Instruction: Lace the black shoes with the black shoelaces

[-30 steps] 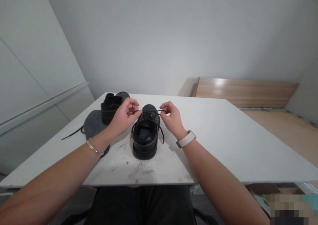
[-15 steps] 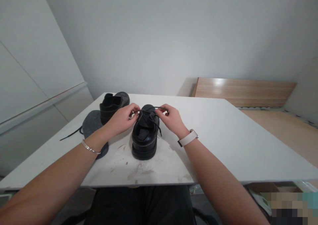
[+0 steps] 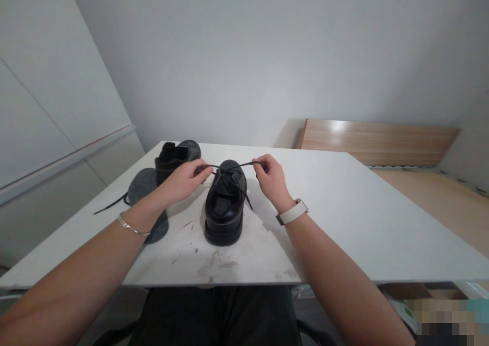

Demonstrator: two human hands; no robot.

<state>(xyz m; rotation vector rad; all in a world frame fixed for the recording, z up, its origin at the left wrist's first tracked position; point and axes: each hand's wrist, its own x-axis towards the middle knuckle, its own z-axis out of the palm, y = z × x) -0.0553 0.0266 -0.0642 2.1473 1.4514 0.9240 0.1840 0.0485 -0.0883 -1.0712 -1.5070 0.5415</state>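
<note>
A black shoe (image 3: 224, 208) stands upright on the white table, heel toward me, with its toe pointing away. My left hand (image 3: 187, 177), left of the toe, pinches one stretch of the black shoelace (image 3: 244, 164). On the other side my right hand (image 3: 270, 175) is closed on the lace too, and the lace runs taut from it to the shoe. A loose lace end hangs over the shoe's right side. Behind my left hand a second black shoe (image 3: 168, 163) stands partly hidden. A grey insole (image 3: 142, 184) lies under my left forearm.
Brown dirt marks (image 3: 214, 264) spot the white table (image 3: 328, 218) near its front edge. Another black lace end (image 3: 110, 204) lies at the left by the insole. A wooden headboard (image 3: 367, 139) rises beyond the table on the right.
My right hand has moved out to the right, away from the shoe, and my left hand slightly to the left. The lace between them is stretched straighter.
</note>
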